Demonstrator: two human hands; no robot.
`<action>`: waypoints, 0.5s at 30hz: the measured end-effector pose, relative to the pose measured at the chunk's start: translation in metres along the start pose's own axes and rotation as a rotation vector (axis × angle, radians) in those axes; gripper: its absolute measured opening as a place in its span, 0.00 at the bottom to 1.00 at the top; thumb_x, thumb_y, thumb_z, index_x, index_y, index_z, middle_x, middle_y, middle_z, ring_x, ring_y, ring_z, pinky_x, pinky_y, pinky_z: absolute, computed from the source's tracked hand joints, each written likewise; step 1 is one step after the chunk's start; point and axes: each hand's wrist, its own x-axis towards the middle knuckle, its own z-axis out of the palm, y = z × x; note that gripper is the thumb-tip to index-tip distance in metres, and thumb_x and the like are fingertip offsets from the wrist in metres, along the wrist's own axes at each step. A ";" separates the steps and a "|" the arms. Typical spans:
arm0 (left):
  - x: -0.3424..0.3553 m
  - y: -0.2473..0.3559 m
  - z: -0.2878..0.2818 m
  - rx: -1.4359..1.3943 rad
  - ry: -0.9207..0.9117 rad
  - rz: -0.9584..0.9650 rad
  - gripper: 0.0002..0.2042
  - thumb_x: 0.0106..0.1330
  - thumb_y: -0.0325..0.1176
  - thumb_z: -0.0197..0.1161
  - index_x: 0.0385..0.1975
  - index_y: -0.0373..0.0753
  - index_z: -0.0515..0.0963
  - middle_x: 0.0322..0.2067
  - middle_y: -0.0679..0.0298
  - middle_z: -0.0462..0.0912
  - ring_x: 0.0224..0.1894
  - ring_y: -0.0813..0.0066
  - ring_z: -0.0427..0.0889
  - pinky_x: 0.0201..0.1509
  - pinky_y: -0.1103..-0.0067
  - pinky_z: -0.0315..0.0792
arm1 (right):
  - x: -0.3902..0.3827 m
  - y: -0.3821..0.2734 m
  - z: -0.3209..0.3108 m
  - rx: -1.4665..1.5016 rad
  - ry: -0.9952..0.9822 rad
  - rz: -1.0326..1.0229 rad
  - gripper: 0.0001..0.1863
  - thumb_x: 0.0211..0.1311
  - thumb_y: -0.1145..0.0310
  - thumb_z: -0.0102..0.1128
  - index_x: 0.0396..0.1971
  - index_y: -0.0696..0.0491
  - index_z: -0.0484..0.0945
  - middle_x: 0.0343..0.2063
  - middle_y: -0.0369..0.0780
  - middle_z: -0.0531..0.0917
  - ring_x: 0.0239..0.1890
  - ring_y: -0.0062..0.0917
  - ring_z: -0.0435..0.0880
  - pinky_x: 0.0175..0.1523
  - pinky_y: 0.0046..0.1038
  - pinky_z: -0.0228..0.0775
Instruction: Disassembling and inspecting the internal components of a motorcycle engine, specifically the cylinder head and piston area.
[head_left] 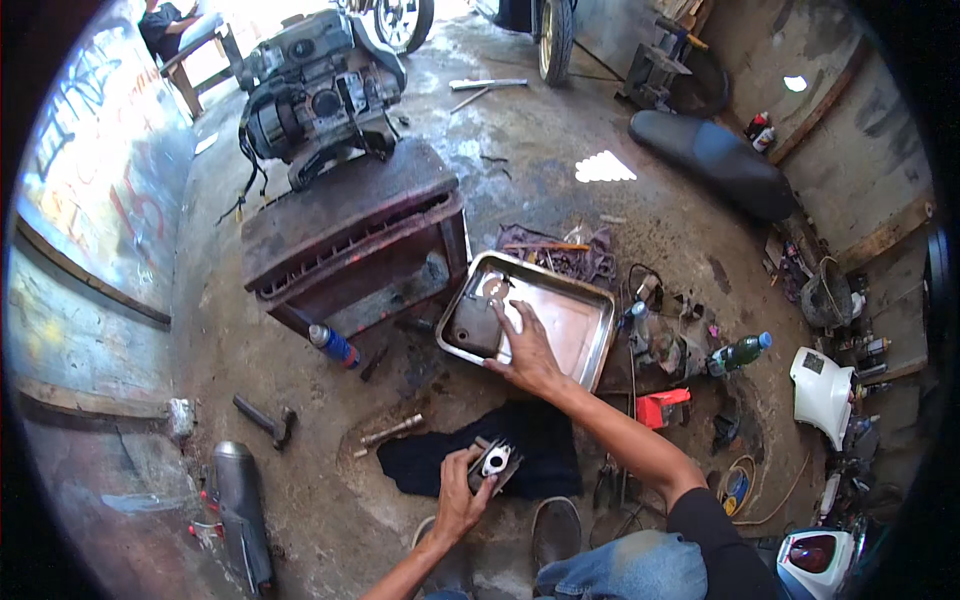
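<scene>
metal part (511,471): grey, finned; pale, round-holed flange (504,454) faced up; was held in left hand (462,492) above dark cloth (545,450) | metal tray (572,325): rectangular, silver-rimmed, brownish inside; lay open side up, beyond the part

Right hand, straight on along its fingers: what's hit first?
Probably the round brownish piece in the metal tray, just beyond the right hand's fingertips; height above it is unclear.
</scene>
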 end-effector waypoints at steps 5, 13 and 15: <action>0.002 0.002 -0.008 0.006 -0.028 -0.031 0.23 0.60 0.30 0.71 0.55 0.32 0.73 0.51 0.47 0.76 0.57 0.46 0.74 0.64 0.60 0.67 | 0.036 0.022 0.036 -0.142 -0.153 -0.030 0.64 0.47 0.40 0.78 0.80 0.42 0.47 0.71 0.59 0.57 0.73 0.60 0.58 0.72 0.60 0.55; 0.003 0.008 -0.006 0.050 -0.024 0.005 0.23 0.60 0.29 0.71 0.55 0.31 0.73 0.53 0.46 0.76 0.57 0.46 0.74 0.65 0.61 0.67 | 0.061 0.029 0.037 -0.076 -0.284 0.004 0.63 0.48 0.40 0.77 0.79 0.46 0.48 0.72 0.60 0.56 0.72 0.61 0.61 0.70 0.56 0.60; 0.002 0.005 -0.001 0.042 -0.011 0.011 0.24 0.60 0.29 0.70 0.56 0.32 0.73 0.54 0.47 0.76 0.59 0.45 0.72 0.66 0.60 0.66 | 0.055 0.038 0.043 -0.121 -0.182 -0.021 0.63 0.49 0.41 0.77 0.79 0.46 0.48 0.70 0.63 0.58 0.70 0.63 0.62 0.72 0.54 0.60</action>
